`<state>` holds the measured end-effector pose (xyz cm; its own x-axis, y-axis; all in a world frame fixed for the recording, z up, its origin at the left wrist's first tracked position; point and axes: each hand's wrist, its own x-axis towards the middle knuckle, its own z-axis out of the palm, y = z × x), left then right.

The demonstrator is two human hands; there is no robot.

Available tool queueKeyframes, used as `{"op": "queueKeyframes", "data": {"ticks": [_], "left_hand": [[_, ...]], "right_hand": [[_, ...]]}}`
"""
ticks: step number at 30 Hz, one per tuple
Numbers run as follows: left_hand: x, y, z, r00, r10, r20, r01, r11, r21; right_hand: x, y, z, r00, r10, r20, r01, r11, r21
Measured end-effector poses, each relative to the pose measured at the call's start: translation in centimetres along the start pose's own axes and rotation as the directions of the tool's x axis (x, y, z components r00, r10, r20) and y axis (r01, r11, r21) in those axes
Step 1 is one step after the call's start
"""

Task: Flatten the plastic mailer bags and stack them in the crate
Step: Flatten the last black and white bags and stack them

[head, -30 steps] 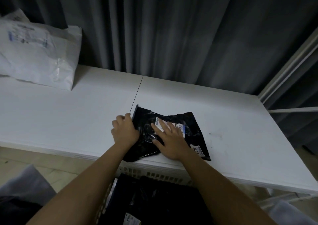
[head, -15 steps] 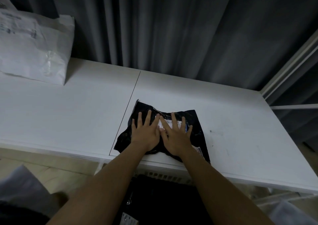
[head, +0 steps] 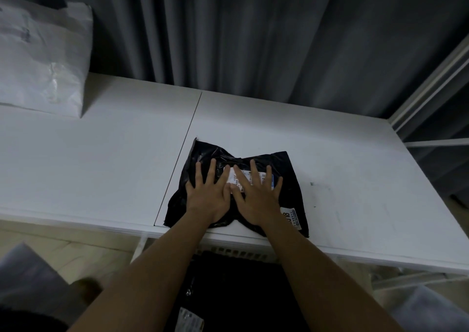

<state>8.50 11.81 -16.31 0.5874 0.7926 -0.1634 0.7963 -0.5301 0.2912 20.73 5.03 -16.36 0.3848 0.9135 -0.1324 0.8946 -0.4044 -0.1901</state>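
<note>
Black mailer bag (head: 286,179): flat on white table (head: 101,169), near front edge. Left hand (head: 209,194) and right hand (head: 256,194): side by side atop bag, fingers straight and spread, pressing, gripping nothing. Crate (head: 243,251): below table edge, 6 o'clock. White mailer bag (head: 43,60): 10 o'clock.
</note>
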Motion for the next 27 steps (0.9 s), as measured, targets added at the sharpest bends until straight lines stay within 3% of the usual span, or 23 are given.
{"op": "queueKeyframes", "data": {"ticks": [3, 7, 9, 14, 16, 20, 27], "left_hand": [[0.1, 0.2, -0.1, 0.999, -0.017, 0.037, 0.015, 0.999, 0.045], [0.3, 0.5, -1.0, 0.993, -0.039, 0.113, 0.022, 0.988, 0.15], [0.0, 0.4, -1.9, 0.993, -0.02, 0.114, -0.006, 0.974, 0.226], [-3.6, -1.0, -4.3, 0.967, 0.241, -0.078, -0.215, 0.943, 0.256], [-5.7, -1.5, -5.2, 0.949, 0.313, -0.033, -0.288, 0.906, 0.309], [-8.4, -2.5, -5.8, 0.959, 0.24, 0.147, -0.282, 0.817, 0.503], [-11.4, -3.4, -6.9, 0.989, 0.144, 0.04, -0.145, 0.851, 0.505]], "right_hand": [[0.0, -0.1, -0.2, 0.999, 0.013, 0.041, -0.013, 1.0, -0.023], [0.7, 0.0, -2.0, 0.974, 0.01, 0.228, 0.004, 0.998, -0.062], [0.3, 0.3, -3.2, 0.967, -0.023, 0.254, 0.037, 0.998, -0.053], [-4.2, 2.2, -4.8, 0.961, -0.276, 0.014, 0.276, 0.961, 0.019], [-6.4, 3.1, -5.5, 0.928, -0.372, 0.037, 0.373, 0.926, -0.06], [-9.8, 4.2, -5.9, 0.903, -0.405, 0.142, 0.427, 0.879, -0.213], [-12.7, 3.8, -6.6, 0.96, -0.278, -0.019, 0.264, 0.931, -0.251]]}}
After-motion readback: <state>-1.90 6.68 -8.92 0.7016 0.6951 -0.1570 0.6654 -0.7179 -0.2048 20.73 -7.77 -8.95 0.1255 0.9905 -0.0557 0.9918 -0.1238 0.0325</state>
